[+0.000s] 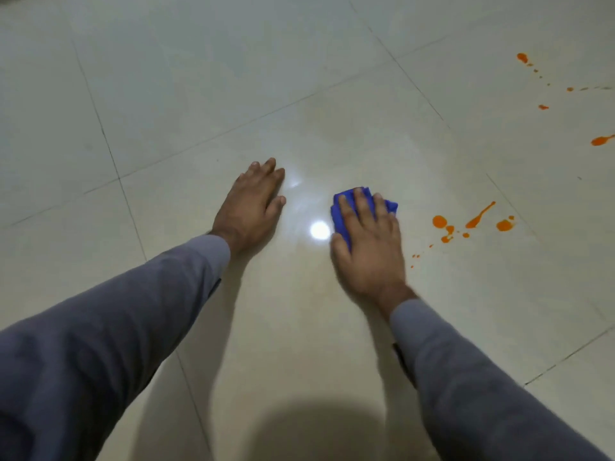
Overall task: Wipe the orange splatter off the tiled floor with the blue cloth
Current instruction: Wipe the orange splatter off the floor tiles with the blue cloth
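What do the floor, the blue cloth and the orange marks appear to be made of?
Floor: probably glazed ceramic or polished stone tile; it is glossy, mirrors a lamp and has thin grout lines.
Blue cloth: soft fabric, possibly microfibre; it bunches under the right hand.
Orange splatter: seemingly a thick liquid, such as paint or sauce; opaque drops with tails.

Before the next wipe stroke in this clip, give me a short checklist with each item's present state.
1. Blue cloth under the right hand: ok, fingers flat on it.
2. Left hand braced on the tiled floor: ok.
3. Cloth on the nearest orange splatter: not ok, it sits apart to the right.
4. Far splatter cleaned: not ok.
5. Cloth damp: cannot tell.
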